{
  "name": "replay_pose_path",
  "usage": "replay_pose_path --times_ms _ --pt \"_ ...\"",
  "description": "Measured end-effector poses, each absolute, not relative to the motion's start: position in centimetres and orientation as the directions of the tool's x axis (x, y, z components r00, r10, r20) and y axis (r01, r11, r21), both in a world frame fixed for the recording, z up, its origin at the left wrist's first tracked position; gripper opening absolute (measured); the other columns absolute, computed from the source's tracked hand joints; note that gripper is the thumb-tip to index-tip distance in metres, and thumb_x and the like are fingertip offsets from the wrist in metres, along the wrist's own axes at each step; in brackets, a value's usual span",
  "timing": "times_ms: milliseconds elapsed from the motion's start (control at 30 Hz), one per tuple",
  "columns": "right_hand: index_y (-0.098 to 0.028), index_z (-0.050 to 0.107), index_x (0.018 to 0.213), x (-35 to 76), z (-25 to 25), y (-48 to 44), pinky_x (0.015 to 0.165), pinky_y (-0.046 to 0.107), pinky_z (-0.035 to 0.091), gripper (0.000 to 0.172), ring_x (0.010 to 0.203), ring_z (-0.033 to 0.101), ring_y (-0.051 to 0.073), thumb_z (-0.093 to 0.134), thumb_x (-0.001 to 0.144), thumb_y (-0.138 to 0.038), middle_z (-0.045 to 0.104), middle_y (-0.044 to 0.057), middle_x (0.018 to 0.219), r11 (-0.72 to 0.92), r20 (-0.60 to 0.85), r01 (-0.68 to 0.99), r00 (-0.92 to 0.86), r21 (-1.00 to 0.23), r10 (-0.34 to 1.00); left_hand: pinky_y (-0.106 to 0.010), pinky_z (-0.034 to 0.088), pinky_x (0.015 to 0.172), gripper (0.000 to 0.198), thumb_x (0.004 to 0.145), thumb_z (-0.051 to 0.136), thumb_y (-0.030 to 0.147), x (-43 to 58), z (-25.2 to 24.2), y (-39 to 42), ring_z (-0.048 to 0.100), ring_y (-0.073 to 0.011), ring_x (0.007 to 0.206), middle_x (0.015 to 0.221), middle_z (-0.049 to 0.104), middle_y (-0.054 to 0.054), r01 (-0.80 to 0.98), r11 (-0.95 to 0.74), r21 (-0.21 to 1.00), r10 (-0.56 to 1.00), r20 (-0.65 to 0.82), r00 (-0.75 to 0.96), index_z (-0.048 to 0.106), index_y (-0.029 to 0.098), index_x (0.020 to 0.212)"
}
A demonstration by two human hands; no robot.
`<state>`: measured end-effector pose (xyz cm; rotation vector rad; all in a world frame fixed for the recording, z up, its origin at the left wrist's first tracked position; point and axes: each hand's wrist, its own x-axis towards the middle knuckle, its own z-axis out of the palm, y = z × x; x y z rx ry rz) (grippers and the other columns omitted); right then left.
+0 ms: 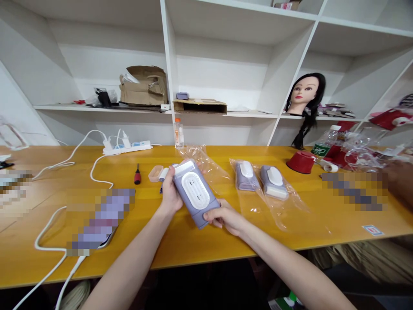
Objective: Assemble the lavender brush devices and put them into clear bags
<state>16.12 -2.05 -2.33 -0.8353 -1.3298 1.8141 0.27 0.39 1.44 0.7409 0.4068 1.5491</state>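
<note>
My left hand (pixel 169 193) and my right hand (pixel 224 217) both hold a lilac-grey and white plastic handheld device (pixel 195 193), tilted, with its oval white panel facing up. My left hand grips its upper part, and my right fingers support its lower end. Two similar devices (pixel 247 176) (pixel 274 183) lie to the right in clear plastic bags on the yellow table (pixel 200 245). A loose clear bag (pixel 206 168) sits just behind the held device. Left of my hands lie a red-handled screwdriver (pixel 137 174) and a small peach-coloured plastic piece (pixel 155 173).
A white power strip (pixel 127 147) with white cables lies at the table's back. A red cup (pixel 300 161) and clear plastic items stand at right, near another person's hand (pixel 398 181). White shelves hold cardboard and a mannequin head (pixel 305 94). Pixelated patches hide parts of the table.
</note>
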Motion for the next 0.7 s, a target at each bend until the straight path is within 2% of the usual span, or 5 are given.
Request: replay_pose_path --times_ms 300,400,500,600,700 --pt "-0.011 0.059 0.062 16.4 -1.6 -2.7 0.029 0.015 0.013 0.017 0.035 0.035 0.003 0.07 0.051 -0.016 0.052 -0.004 0.045 -0.271 -0.164 -0.125 -0.538 -0.954 0.827 -0.036 0.051 0.074 0.054 0.076 0.045 0.055 -0.9 1.5 1.5 0.065 -0.0289 0.088 0.086 0.07 -0.014 -0.732 -0.125 0.67 0.99 0.133 -0.048 0.065 0.008 0.09" --pt "-0.011 0.059 0.062 17.0 -1.8 -3.7 0.028 0.016 0.01 0.017 0.033 0.035 0.003 0.069 0.049 -0.015 0.052 -0.003 0.043 -0.302 -0.214 -0.079 -0.54 -0.95 0.814 -0.026 0.051 0.067 0.054 0.078 0.04 0.055 -3.0 1.7 2.2 0.065 -0.0236 0.089 0.089 0.069 -0.015 -0.716 -0.225 0.661 0.965 0.049 -0.258 0.065 0.007 0.084" --pt "-0.011 0.059 0.061 18.4 -2.2 -4.5 0.029 0.017 0.009 0.016 0.031 0.031 0.002 0.069 0.05 -0.016 0.052 -0.003 0.044 -0.298 -0.202 -0.103 -0.527 -0.949 0.825 -0.023 0.049 0.065 0.049 0.077 0.046 0.053 -4.2 1.7 2.5 0.063 -0.0225 0.095 0.105 0.065 -0.012 -0.666 -0.228 0.71 0.968 0.091 -0.235 0.063 0.011 0.094" --pt "-0.01 0.059 0.059 20.1 -2.6 -4.4 0.031 0.017 0.01 0.015 0.031 0.03 0.001 0.069 0.052 -0.019 0.052 -0.003 0.044 -0.24 -0.142 -0.167 -0.451 -0.956 0.881 -0.021 0.046 0.058 0.039 0.073 0.054 0.047 -3.4 1.5 2.3 0.064 -0.0188 0.084 0.098 0.066 -0.008 -0.515 -0.254 0.819 0.961 0.154 -0.229 0.062 0.016 0.096" --pt "-0.011 0.057 0.054 21.4 -2.7 -3.7 0.032 0.017 0.012 0.016 0.034 0.035 0.003 0.068 0.055 -0.023 0.054 0.0 0.045 -0.192 -0.098 -0.264 -0.33 -0.945 0.939 -0.018 0.038 0.049 0.039 0.067 0.063 0.04 -1.9 1.0 1.9 0.061 -0.0127 0.069 0.084 0.063 -0.002 -0.169 -0.222 0.96 0.965 0.191 -0.181 0.061 0.018 0.1"
